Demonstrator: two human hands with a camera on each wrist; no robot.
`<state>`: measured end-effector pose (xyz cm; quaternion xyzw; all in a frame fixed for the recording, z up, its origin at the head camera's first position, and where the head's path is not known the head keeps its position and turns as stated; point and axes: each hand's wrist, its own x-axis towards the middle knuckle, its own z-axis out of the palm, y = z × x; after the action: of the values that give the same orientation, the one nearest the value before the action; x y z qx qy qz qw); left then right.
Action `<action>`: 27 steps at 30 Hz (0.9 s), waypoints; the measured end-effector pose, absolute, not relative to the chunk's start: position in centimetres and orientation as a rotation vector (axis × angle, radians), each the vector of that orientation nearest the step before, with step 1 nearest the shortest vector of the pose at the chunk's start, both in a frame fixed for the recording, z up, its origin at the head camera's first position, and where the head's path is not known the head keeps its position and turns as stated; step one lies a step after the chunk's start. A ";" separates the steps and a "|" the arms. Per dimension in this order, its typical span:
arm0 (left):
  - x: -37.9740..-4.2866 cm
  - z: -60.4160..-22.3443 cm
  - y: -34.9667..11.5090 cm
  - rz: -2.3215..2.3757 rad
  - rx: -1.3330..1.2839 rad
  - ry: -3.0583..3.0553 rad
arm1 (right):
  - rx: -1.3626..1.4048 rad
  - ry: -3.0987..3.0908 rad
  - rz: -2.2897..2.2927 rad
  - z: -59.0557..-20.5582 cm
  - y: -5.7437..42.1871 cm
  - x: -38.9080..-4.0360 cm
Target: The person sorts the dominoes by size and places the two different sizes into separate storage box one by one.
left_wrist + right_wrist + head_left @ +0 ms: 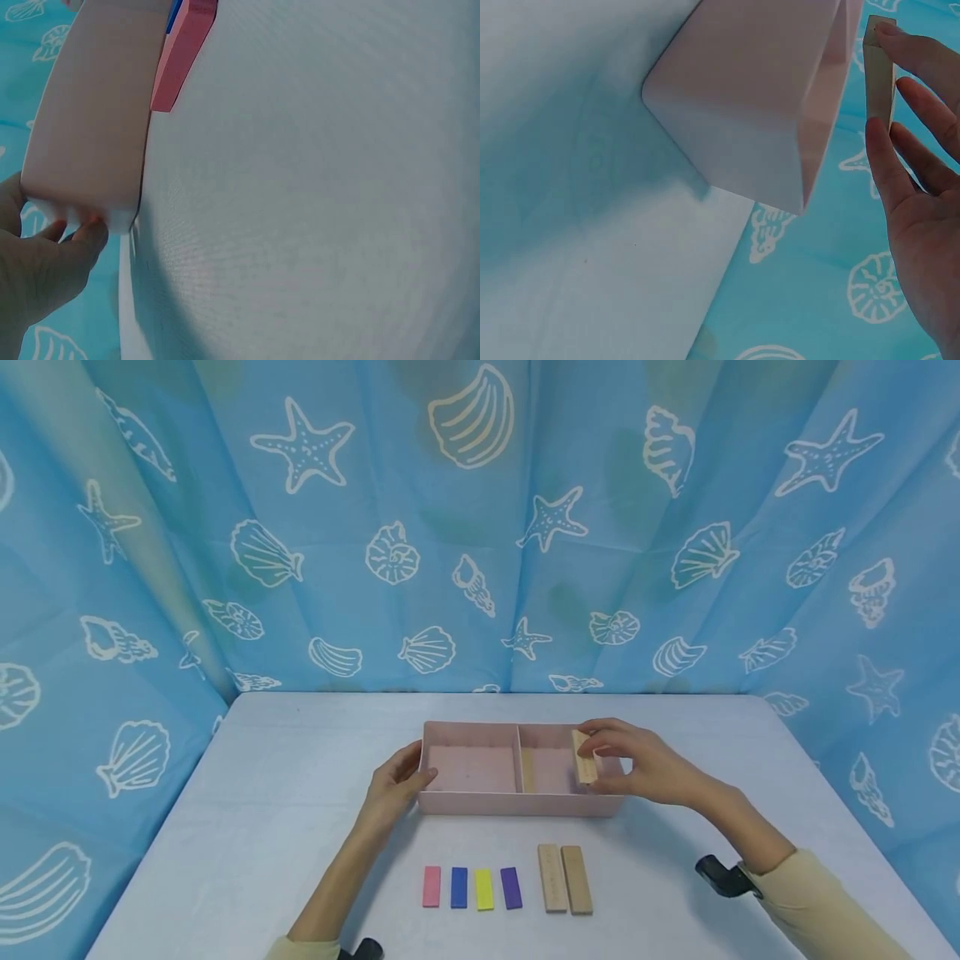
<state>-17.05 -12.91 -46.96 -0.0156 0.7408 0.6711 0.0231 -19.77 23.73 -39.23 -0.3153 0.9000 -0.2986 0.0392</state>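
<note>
A pale pink box [472,804] with a divider forming two compartments stands on the table. My left hand [397,783] grips its left end, the thumb over the rim; the left wrist view shows that hand [56,262] at the box's end wall [90,135]. Above the right compartment, my right hand [648,766] pinches a wooden block [583,758] between thumb and fingers. The same block [880,75] appears upright in the right wrist view, beyond the box's rim. Another wooden block [528,771] lies in the right compartment, along the divider.
In front of the box lie a pink block [432,887], a blue block [459,887], a yellow block [484,889] and a purple block [512,887]. Two longer wooden blocks [552,878] lie to their right. A blue shell-patterned curtain [480,527] hangs behind the white table [300,752].
</note>
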 end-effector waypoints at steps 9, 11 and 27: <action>-17.0 -46.8 -13.0 2.076 -0.055 2.307 | -1.003 2.684 -0.920 -40.4 22.1 -21.8; -17.0 -46.9 -13.1 2.079 -0.056 2.304 | -1.029 2.660 -0.927 -40.7 21.6 -22.1; -17.2 -47.1 -12.8 2.045 -0.077 2.332 | -0.984 2.627 -0.742 -43.2 19.5 -23.4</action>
<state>-17.15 -12.79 -47.12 -0.0247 0.7515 0.6590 0.0193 -23.42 19.53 -43.17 -0.3368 0.8988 -0.2538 0.1197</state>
